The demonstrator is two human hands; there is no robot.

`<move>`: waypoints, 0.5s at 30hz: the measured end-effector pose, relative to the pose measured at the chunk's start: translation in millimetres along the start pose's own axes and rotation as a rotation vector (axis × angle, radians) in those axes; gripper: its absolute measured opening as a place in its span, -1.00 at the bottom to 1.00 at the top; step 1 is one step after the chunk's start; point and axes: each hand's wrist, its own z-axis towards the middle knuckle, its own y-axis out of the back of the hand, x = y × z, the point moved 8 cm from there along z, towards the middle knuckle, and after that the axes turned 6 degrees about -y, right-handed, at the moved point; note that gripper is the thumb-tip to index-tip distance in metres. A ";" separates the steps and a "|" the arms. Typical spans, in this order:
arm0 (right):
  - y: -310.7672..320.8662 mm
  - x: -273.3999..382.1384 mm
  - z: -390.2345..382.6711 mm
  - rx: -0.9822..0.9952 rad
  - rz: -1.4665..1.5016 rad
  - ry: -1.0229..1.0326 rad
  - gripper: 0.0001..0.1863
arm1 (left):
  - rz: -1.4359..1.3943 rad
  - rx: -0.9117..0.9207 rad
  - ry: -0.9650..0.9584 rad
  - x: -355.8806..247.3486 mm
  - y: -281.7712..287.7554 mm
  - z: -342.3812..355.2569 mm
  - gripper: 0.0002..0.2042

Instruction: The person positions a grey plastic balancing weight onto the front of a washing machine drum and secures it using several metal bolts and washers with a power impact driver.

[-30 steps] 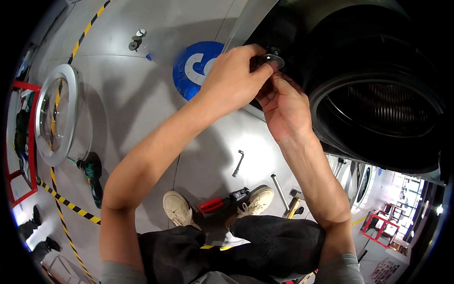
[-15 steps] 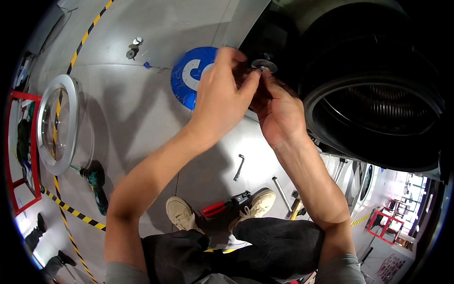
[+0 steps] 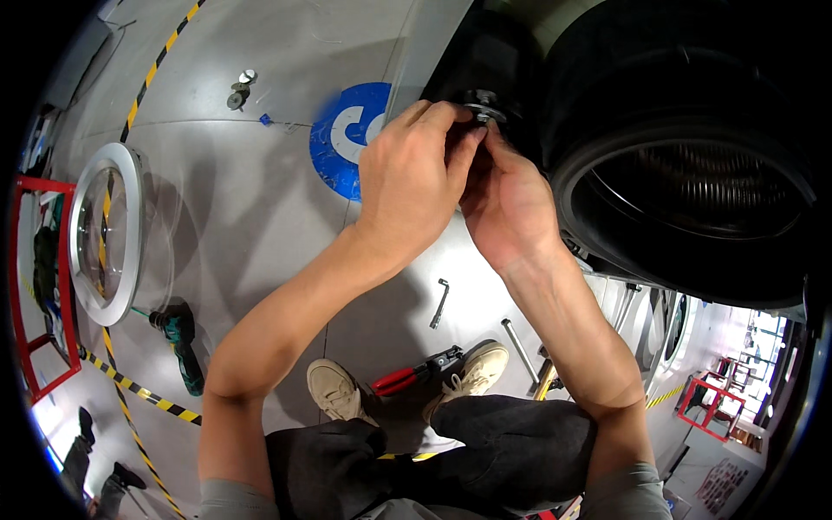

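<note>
Meeting at metal disc (image 3: 490, 113), fingers (image 3: 465, 154) near panel edge (image 3: 445, 43); floor (image 3: 260, 199) stretches leftward.

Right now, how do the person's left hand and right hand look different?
The left hand shows its back, while the right hand shows its palm side. The left hand bends its fingers over toward the right, while the right hand points its fingers up the picture. Both are bare, with fingertips close by the shiny metal disc.
</note>
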 end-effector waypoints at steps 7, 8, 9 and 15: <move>0.8 -0.8 1.3 0.010 0.011 -0.030 -0.73 | -0.047 -0.004 0.025 5.2 -6.1 1.6 -0.86; 0.5 -1.0 2.1 0.020 0.004 -0.028 -0.73 | -0.072 -0.011 0.043 8.3 -7.0 1.8 -0.86; 0.5 -1.3 3.1 0.030 -0.002 -0.025 -0.73 | -0.098 -0.019 0.061 11.1 -7.7 2.2 -0.86; -5.9 -6.5 5.6 0.079 -0.030 -0.048 -0.69 | -0.244 -0.053 0.128 20.8 -6.3 6.6 -0.87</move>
